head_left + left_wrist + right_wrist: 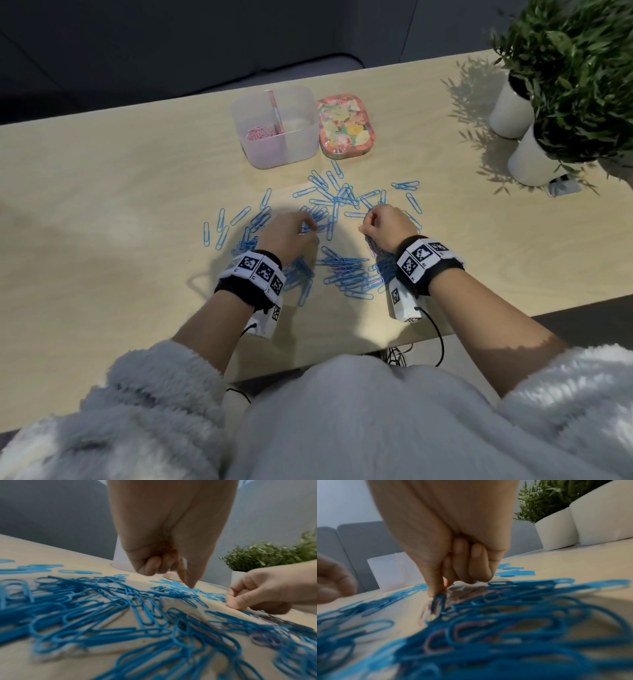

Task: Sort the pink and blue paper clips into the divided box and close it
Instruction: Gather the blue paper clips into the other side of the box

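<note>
Blue paper clips [329, 202] lie spread over the wooden table, with a few pink clips [467, 624] mixed into the near pile. The translucent divided box [298, 102] stands open behind them, pink clips [260, 133] in its left compartment. Its floral lid [346, 126] lies to the right of it. My left hand [306, 228] has curled fingers, and thumb and forefinger come down together on the blue clips [171, 592]; a clip between them cannot be seen. My right hand [438, 593] pinches a blue clip [439, 601] upright off the pile, a pale pink clip beside it.
Two white pots [510, 106] [534, 157] with green plants stand at the table's right rear. A small white socket [561, 185] sits in the table next to them. The table's near edge runs just behind my wrists, with black cables [438, 339] hanging there.
</note>
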The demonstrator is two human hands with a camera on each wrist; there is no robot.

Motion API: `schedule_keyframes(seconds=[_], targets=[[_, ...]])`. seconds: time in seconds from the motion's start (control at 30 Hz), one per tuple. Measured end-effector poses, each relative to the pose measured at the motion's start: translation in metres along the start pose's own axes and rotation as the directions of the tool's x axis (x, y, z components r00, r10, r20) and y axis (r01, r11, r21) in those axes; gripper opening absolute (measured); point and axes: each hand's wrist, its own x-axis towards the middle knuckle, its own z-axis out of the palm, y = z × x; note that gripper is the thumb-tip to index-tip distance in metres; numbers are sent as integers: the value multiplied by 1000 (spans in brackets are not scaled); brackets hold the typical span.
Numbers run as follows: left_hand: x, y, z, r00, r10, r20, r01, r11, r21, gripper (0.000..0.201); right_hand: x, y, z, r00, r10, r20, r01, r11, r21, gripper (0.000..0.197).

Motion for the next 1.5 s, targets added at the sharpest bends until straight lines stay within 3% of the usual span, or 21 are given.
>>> schedule_keyframes(seconds=[0.1,0.2,0.3,0.37,0.47,0.53,0.6,0.67,0.8,0.97,1.07,1.17,1.23,1.33,1.4,1.5], targets=[[-10,4,7,981,101,164,-116,990,84,16,-2,-5,-5,998,-28,63,33,996,-81,12],[-10,6,12,976,116,184,-144,979,146,14,-9,-7,-8,993,-31,112,37,998,-51,10],[-4,8,11,981,96,168,-121,981,149,10,-19,-7,-8,991,-56,120,26,970,241,16],[1,8,7,991,60,120,-69,995,75,11,-26,-7,-8,991,-38,130,-27,886,463,20],[5,4,2,997,9,73,-8,1000,-20,14,-32,-12,-3,986,10,165,-103,815,570,18],[4,-3,-1,997,16,70,-13,999,-40,15,-31,-14,3,990,-17,139,-57,857,512,19],[-2,-10,-3,997,40,61,-39,999,-30,12,-30,-16,8,989,-113,91,76,938,340,17],[-11,-17,-5,995,59,82,-57,998,-32,7,-30,-20,13,975,-185,124,163,972,167,16],[-28,-24,-4,984,85,155,-95,993,64,7,-33,-35,18,949,-265,168,294,938,-182,15],[-34,-31,-8,984,67,166,-88,989,119,10,-33,-36,20,935,-303,185,343,904,-256,8],[-33,-31,-10,989,29,147,-35,999,34,12,-32,-30,21,942,-274,194,301,945,-128,6],[-33,-27,-13,994,8,109,-2,998,-61,11,-29,-17,19,972,-199,123,180,972,149,13],[-32,-24,-13,996,-35,85,48,988,-146,13,-30,-11,14,992,-82,97,35,909,416,15],[-29,-20,-11,992,-81,92,108,933,-343,25,-35,-8,3,990,8,143,-106,713,693,19],[-27,-17,-7,989,-98,110,138,876,-463,33,-35,-7,0,984,5,180,-144,624,768,29],[-24,-13,-2,988,-95,120,146,813,-563,40,-36,-7,0,979,36,202,-180,621,762,27]])
